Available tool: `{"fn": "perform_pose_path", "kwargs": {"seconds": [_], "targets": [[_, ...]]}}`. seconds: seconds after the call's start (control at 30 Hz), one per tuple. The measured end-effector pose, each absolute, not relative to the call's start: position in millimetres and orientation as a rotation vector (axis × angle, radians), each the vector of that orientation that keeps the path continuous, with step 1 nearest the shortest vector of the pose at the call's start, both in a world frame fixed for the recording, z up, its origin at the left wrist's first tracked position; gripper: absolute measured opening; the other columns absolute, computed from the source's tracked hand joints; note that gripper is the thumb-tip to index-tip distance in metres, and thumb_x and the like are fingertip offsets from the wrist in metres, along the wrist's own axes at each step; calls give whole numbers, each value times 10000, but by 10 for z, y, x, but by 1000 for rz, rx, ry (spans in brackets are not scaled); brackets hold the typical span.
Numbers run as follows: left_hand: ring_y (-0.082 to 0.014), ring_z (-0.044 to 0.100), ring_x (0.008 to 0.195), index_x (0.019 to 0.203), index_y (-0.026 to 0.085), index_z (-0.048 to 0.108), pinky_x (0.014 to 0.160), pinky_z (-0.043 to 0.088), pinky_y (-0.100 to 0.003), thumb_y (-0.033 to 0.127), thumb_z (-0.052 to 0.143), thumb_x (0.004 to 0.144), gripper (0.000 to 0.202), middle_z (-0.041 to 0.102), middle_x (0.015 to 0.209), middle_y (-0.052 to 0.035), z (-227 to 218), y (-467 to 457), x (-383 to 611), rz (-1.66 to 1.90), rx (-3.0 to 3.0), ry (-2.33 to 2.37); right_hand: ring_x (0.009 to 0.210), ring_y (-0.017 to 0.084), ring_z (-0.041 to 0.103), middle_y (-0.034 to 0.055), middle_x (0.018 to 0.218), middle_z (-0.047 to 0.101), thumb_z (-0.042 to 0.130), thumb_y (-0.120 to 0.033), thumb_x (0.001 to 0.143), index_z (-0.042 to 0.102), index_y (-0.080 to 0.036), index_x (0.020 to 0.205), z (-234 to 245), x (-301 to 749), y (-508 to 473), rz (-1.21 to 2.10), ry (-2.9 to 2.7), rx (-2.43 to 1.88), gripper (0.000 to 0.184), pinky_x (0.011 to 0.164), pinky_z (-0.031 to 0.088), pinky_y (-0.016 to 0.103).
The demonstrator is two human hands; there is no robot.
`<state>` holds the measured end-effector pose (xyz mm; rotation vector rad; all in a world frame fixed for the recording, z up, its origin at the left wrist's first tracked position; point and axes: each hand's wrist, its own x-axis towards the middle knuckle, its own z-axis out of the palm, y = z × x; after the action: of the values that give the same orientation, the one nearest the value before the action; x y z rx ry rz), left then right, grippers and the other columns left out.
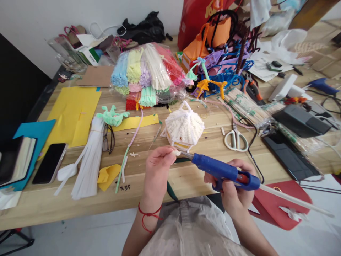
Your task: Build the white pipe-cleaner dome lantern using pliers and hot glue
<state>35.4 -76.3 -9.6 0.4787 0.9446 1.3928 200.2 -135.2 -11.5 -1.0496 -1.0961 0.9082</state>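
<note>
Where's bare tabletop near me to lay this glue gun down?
Bare wood lies along the front edge between the green stem and your left hand, and there is a smaller patch between the white dome and the scissors. The back, around the pipe-cleaner bag, and the right side by the skewer pack are crowded.

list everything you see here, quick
table: 1, light wood, underneath
white piece: 1, white, front, pinched
glue gun: 1, blue with red trigger, front, nozzle at white piece
woven dome: 1, white, centre
scissors: 1, white handles, right of woven dome
pipe-cleaner bag: 1, mixed colours, behind woven dome
white bundle: 1, white, left of centre
green figure: 1, mint, at white bundle's top
phone: 1, black, far left
skewer pack: 1, tan, right
left hand: 1, red string on wrist, fingers pinch white piece
right hand: 1, grips glue gun
</note>
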Motion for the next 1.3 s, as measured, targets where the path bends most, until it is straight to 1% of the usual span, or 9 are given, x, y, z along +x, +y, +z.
{"fn": "perform_pose_path", "kwargs": {"seconds": [0.13,0.37,0.53,0.63,0.73,0.9,1.03,1.2,1.3], "targets": [[-45,554,577,666,239,759,568,463,-167,314,950,516,255,694,669,26,-95,-749,361,1410,469,924,530,142,577,-23,770,532,623,-370,931,465,-278,1088,-156,2019,-1341,882,-1107,-1030,241,529,502,313],[-57,582,609,694,224,758,608,476,-185,330,941,539,263,727,719,6,-132,-755,367,1393,487,948,681,218,713,17,865,648,639,-330,915,474,-278,1125,-242,2020,-1319,839,-1091,-1001,272,542,549,340],[-68,600,655,743,214,750,628,479,-181,381,933,545,318,729,745,3,-207,-740,293,1419,500,1070,844,245,737,51,1050,660,642,-196,868,436,-293,1190,-446,2343,-1196,536,-1213,-1136,394,748,589,453],[-58,580,635,754,207,740,611,472,-168,408,924,560,335,717,747,12,-267,-716,216,1471,530,1151,936,275,707,95,1101,650,651,-178,833,449,-269,1262,-609,2678,-1117,392,-1465,-1394,483,825,562,481],[-56,578,628,750,204,729,605,470,-157,398,902,611,295,714,743,14,-300,-680,161,1511,623,1173,1086,323,612,123,1155,623,606,-200,847,521,-255,1266,-763,2950,-1057,280,-1823,-1645,431,934,507,545],[-95,659,737,774,201,715,728,531,-193,306,836,723,167,747,828,-18,-264,-619,137,1539,843,1161,1161,335,525,129,1221,583,473,-76,823,556,-252,1248,-878,3057,-1005,230,-2068,-1680,467,1008,447,595],[-118,691,800,842,208,728,768,551,-212,270,820,735,154,749,847,-18,-228,-579,132,1546,918,1235,1304,373,438,140,1384,488,580,-165,847,504,-269,1331,-773,2821,-903,165,-1935,-1674,501,1081,360,652],[-112,684,783,833,212,747,758,544,-199,306,818,740,151,747,828,-17,-248,-528,126,1484,945,1232,1368,357,430,185,1526,307,818,-466,720,112,-290,1524,-665,2245,-536,560,-1675,-1345,1084,1098,421,593],[-106,673,750,799,214,744,738,537,-195,317,827,729,149,739,790,-7,-251,-507,98,1470,955,1211,1369,356,439,180,1490,338,869,-499,645,173,-280,1470,-638,1999,-295,655,-1600,-1260,1101,1125,400,578]]}}
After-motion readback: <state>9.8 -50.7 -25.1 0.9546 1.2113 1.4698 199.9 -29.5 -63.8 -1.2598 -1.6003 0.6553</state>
